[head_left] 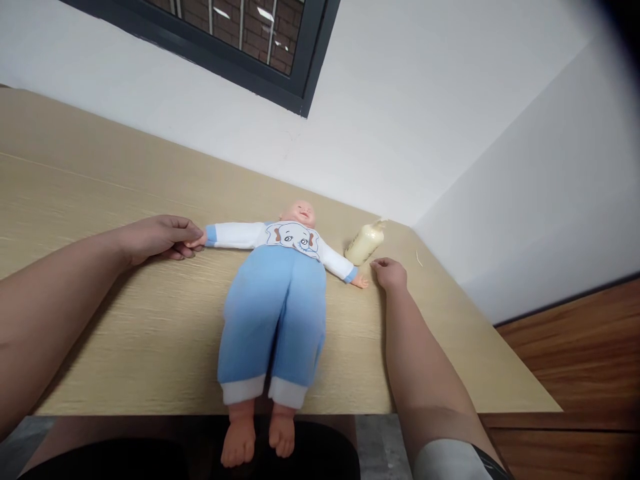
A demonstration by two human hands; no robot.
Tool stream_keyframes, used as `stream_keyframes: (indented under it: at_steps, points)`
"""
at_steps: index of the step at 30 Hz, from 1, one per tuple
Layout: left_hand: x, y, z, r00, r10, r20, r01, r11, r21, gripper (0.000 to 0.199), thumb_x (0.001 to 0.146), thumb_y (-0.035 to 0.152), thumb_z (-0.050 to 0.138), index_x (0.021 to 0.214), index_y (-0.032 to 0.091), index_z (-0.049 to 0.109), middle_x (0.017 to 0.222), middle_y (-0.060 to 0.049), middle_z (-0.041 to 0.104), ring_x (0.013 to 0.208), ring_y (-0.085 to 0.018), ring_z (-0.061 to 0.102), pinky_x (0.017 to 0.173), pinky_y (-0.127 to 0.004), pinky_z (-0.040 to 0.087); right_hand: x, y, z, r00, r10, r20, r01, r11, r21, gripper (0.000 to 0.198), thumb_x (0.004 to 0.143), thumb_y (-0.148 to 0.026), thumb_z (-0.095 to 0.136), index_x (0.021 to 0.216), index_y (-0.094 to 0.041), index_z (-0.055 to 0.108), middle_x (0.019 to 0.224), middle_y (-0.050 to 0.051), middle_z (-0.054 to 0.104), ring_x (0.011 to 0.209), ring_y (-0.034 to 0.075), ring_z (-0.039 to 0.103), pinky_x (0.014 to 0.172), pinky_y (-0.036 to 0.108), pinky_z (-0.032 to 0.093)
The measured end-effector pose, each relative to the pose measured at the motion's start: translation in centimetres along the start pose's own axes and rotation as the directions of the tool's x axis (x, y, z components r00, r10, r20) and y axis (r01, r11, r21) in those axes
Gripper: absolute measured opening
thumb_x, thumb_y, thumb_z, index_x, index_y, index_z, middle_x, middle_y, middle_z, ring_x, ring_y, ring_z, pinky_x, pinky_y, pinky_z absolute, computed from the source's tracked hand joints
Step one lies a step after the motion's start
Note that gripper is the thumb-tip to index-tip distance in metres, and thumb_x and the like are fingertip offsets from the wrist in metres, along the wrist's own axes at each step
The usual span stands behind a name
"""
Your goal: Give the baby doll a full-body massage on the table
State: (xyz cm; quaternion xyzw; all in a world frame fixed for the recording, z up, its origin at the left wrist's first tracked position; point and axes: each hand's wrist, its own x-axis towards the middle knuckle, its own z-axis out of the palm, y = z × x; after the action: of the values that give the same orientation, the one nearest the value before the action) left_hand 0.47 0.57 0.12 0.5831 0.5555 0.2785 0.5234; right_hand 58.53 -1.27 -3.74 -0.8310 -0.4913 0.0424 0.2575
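A baby doll (280,287) in a white top with an animal face and blue trousers lies on its back, its head toward the wall. Its bare feet hang past the table's front edge. My left hand (163,239) is closed around the doll's small hand at the left, and that arm is stretched out sideways. Close to the doll's other hand, my right hand (390,273) rests on the table with its fingers curled together; whether anything is in them is hidden. Just behind it stands a pale yellow pump bottle (366,244), slightly tilted in view.
The light wooden table (150,347) runs along a white wall (425,100) with a dark-framed window (300,87) above. A thin pale strip (419,258) lies at the table's right. Brown wooden furniture (585,347) stands beyond the right edge.
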Motion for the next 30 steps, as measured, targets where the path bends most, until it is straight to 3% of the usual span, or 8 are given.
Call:
stream_keyframes:
  at_steps: [7,15,23,26,30]
  points:
    - [0.04,0.02,0.07,0.999,0.018,0.029,-0.018,1.0,-0.012,0.037,0.072,0.049,0.076,0.071,0.017,0.057,0.073,-0.001,0.058,0.061,-0.009,0.048,0.051,-0.017,0.04,0.07,0.92,-0.34,0.999,0.034,-0.029,-0.03,0.994,0.104,0.038,0.087,-0.047,0.052,0.098,-0.021,0.077,0.104,0.008,0.078,0.092,0.023,0.069,0.079,0.03,0.05]
    - [0.06,0.04,0.1,0.999,0.022,0.037,-0.021,0.999,-0.04,0.036,0.07,0.048,0.077,0.069,0.017,0.058,0.072,-0.002,0.057,0.058,-0.009,0.047,0.049,-0.016,0.04,0.19,0.26,-0.43,0.993,0.11,-0.031,-0.107,0.991,0.084,0.028,0.077,-0.046,0.064,0.087,-0.024,0.078,0.092,0.005,0.077,0.082,0.023,0.068,0.075,0.031,0.05]
    - [0.29,-0.32,-0.09,0.999,0.031,0.021,-0.03,0.998,-0.052,0.036,0.069,0.048,0.079,0.07,0.017,0.061,0.074,-0.004,0.06,0.057,-0.009,0.049,0.049,-0.017,0.041,0.35,0.2,-0.04,0.988,0.14,-0.061,-0.133,0.986,0.103,0.021,0.066,-0.038,0.072,0.081,-0.025,0.075,0.091,0.006,0.076,0.087,0.027,0.067,0.08,0.037,0.05]
    - [0.31,-0.3,-0.12,1.0,0.026,0.01,-0.025,0.999,-0.043,0.035,0.069,0.047,0.078,0.069,0.017,0.061,0.073,-0.003,0.059,0.058,-0.01,0.051,0.048,-0.017,0.042,0.14,0.28,-0.11,0.988,0.128,-0.091,-0.111,0.98,0.168,0.027,0.069,-0.036,0.066,0.091,-0.024,0.075,0.096,0.006,0.076,0.089,0.026,0.068,0.079,0.035,0.052]
    - [0.29,-0.15,-0.09,0.999,0.03,0.033,-0.029,0.999,-0.044,0.037,0.069,0.049,0.078,0.068,0.017,0.059,0.072,-0.002,0.058,0.057,-0.009,0.049,0.048,-0.016,0.04,-0.38,0.23,-0.61,0.988,0.088,-0.126,-0.052,0.963,0.263,0.053,0.07,-0.023,0.053,0.121,-0.023,0.066,0.111,0.004,0.074,0.091,0.02,0.07,0.074,0.028,0.054]
